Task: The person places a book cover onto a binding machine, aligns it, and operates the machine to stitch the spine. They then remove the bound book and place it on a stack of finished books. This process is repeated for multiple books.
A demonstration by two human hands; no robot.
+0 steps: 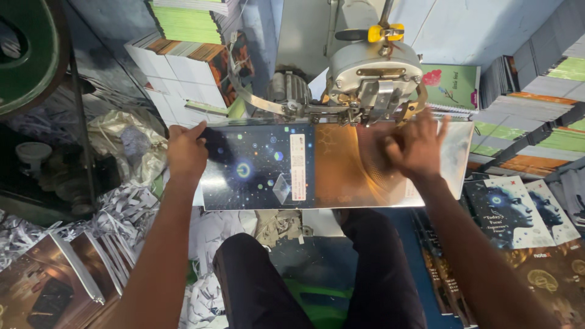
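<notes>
Head view, looking down over the person's dark-trousered knees (256, 274).

A wide glossy printed cover sheet, dark blue starfield on its left half and gold-brown on its right (268, 167), lies flat and opened out across the worktop directly in front of the person. Its far edge sits under the head of a grey metal stitching machine with a yellow clamp on top (372, 73).

Left hand (186, 152): curled over the sheet's left end, fingers wrapped around the upper left corner, gripping it. Right hand (417, 146): pressed flat on the gold-brown half, fingers spread wide and pointing toward the machine head, just below it; it holds nothing, only bears down on the sheet. The image is slightly blurred at this hand.

Surroundings:
- Tall stacks of notebooks with green and orange spines (195, 36) behind the machine on the left; more such stacks at far right (542, 116).
- A green-covered notebook with a red flower (454, 85) right of the machine head.
- Finished notebooks with a blue head illustration (512, 210) lie lower right, near the right forearm.
- Brown-covered books (55, 280) lie lower left.
- White shredded paper trimmings (122, 207) heap on the floor at left and under the sheet.
</notes>
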